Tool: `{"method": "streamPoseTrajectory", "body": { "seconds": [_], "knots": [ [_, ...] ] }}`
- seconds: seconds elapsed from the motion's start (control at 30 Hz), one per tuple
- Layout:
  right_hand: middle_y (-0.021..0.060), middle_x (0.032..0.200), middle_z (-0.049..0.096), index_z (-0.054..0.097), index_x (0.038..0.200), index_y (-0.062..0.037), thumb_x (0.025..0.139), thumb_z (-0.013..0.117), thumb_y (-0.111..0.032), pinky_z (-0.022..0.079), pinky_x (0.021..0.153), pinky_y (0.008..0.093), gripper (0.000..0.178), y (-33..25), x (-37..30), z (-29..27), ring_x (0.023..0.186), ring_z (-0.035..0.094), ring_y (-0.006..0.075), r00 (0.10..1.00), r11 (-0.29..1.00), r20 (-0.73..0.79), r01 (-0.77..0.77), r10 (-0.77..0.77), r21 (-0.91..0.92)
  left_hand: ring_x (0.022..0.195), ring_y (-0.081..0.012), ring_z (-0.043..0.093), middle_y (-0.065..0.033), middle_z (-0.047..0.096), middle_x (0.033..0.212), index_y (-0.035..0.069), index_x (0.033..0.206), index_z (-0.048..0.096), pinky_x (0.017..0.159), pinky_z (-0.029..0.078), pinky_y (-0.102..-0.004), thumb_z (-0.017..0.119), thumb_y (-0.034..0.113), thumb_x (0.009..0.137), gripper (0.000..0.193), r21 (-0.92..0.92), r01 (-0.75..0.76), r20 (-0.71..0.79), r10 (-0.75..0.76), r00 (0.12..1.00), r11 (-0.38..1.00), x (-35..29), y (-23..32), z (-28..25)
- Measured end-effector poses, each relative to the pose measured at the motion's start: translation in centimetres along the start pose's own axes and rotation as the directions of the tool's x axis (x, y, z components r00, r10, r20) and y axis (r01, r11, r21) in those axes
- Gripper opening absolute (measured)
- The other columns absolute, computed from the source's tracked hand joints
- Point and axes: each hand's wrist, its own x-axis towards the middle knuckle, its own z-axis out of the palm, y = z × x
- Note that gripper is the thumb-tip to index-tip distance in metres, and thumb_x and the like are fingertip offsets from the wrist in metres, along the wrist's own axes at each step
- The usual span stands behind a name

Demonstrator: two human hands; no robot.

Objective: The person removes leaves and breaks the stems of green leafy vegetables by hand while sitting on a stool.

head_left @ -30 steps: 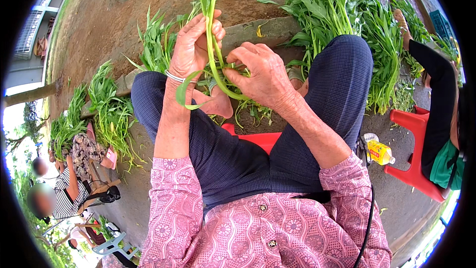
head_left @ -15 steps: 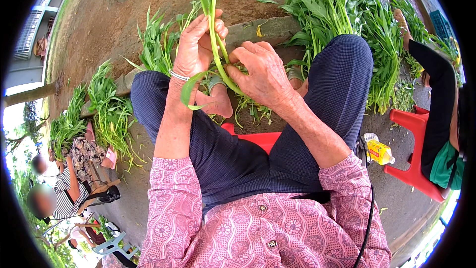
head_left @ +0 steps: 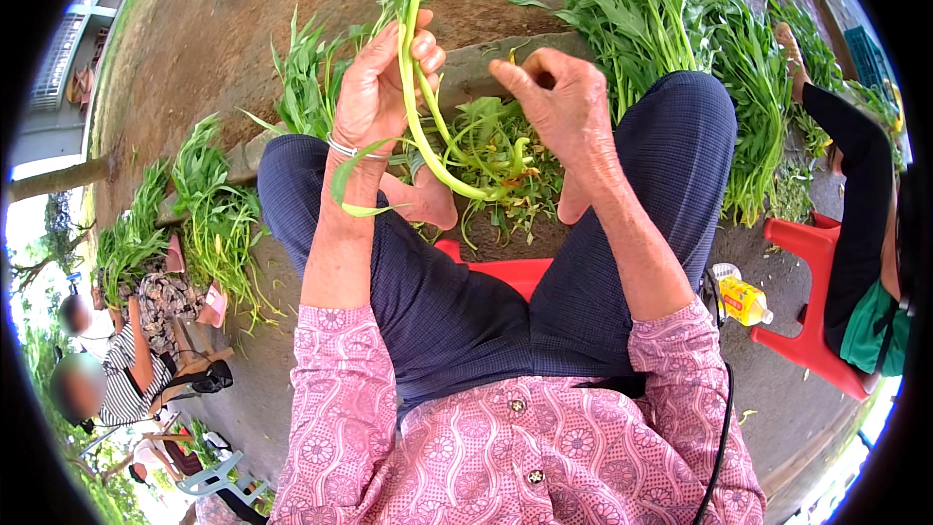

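Observation:
Long, pale green water spinach stems [head_left: 415,122] are pinched in my left hand [head_left: 374,87], with leafy tops above it and thick lower ends curving down to the right. One narrow leaf droops beside my left wrist. Apart from the stems, my right hand [head_left: 575,112] hovers to their right, thumb stretched out and fingers loosely bent, with nothing visible in it. Between my feet lies a heap of torn leaves and stem bits [head_left: 496,136], and the lower stem ends hang over it.
Bundles of greens lie ahead to the right [head_left: 632,19], ahead to the left [head_left: 306,83] and farther left [head_left: 214,199]. A low curb [head_left: 476,70] runs beyond my feet. At right are a yellow-labelled bottle [head_left: 743,301], a red stool [head_left: 807,243] and another person's leg.
My right hand has drawn away from the stems, up and to the right, and its fingers have loosened. The heap shows more now. My left hand keeps its hold.

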Motion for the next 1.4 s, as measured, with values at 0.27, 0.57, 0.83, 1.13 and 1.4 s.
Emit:
{"method": "streamPoseTrajectory", "body": {
  "seconds": [0.27, 0.57, 0.83, 1.13, 1.4],
  "knots": [
    [0.0082, 0.063, 0.059, 0.061, 0.073, -0.0002, 0.078, 0.069, -0.015, 0.044, 0.050, 0.0309, 0.017, 1.3, 0.8, -1.2, 0.053, 0.055, 0.0185, 0.989, 0.987, -0.030, 0.148, -0.146, 0.060, 0.079, -0.0138, 0.047, -0.0008, 0.050, 0.083, 0.000, 0.120, 0.055, 0.063, 0.043, -0.0236, 0.051, 0.025, 0.096, 0.035, 0.239, -0.015, -0.089, 0.037, 0.995, 0.971, -0.3, 0.7, -0.3],
    [0.0122, 0.077, 0.063, 0.065, 0.086, -0.0002, 0.077, 0.058, -0.001, 0.049, 0.058, 0.0311, 0.012, -1.1, -1.3, 1.4, 0.063, 0.062, 0.0247, 0.965, 0.930, 0.103, 0.200, -0.241, 0.307, 0.078, -0.0135, 0.050, -0.0014, 0.054, 0.082, 0.000, 0.117, 0.057, 0.064, 0.044, -0.0247, 0.052, 0.022, 0.095, 0.032, 0.322, -0.009, -0.126, 0.052, 0.991, 0.947, 0.0, 0.2, -0.4],
    [0.0138, 0.072, 0.062, 0.067, 0.084, 0.0020, 0.075, 0.063, -0.012, 0.049, 0.059, 0.0331, 0.017, -1.6, -2.2, 2.6, 0.061, 0.062, 0.0226, 0.957, 0.933, 0.236, 0.076, -0.167, 0.352, 0.074, -0.0147, 0.056, -0.0050, 0.060, 0.080, -0.005, 0.110, 0.061, 0.071, 0.048, -0.0271, 0.058, 0.015, 0.092, 0.027, 0.291, -0.018, -0.134, 0.059, 0.989, 0.957, 0.4, -0.6, 0.1],
    [0.0140, 0.069, 0.064, 0.067, 0.086, 0.0039, 0.076, 0.063, -0.011, 0.048, 0.057, 0.0308, 0.018, -1.1, -2.0, 2.7, 0.057, 0.059, 0.0166, 0.957, 0.903, 0.281, -0.058, -0.071, 0.426, 0.074, -0.0143, 0.057, -0.0052, 0.061, 0.080, -0.005, 0.109, 0.062, 0.071, 0.049, -0.0263, 0.058, 0.013, 0.092, 0.025, 0.252, 0.009, -0.132, 0.025, 0.991, 0.968, 0.5, -1.1, 0.4],
    [0.0142, 0.064, 0.060, 0.062, 0.076, 0.0033, 0.077, 0.061, -0.009, 0.047, 0.054, 0.0331, 0.013, -1.5, -2.0, 2.2, 0.054, 0.059, 0.0219, 0.979, 0.952, 0.175, 0.047, -0.104, 0.304, 0.074, -0.0140, 0.058, -0.0038, 0.062, 0.080, -0.003, 0.108, 0.063, 0.072, 0.049, -0.0259, 0.059, 0.015, 0.092, 0.025, 0.279, 0.033, -0.149, 0.010, 0.989, 0.960, 0.5, -1.5, 0.4]
  ]
}}
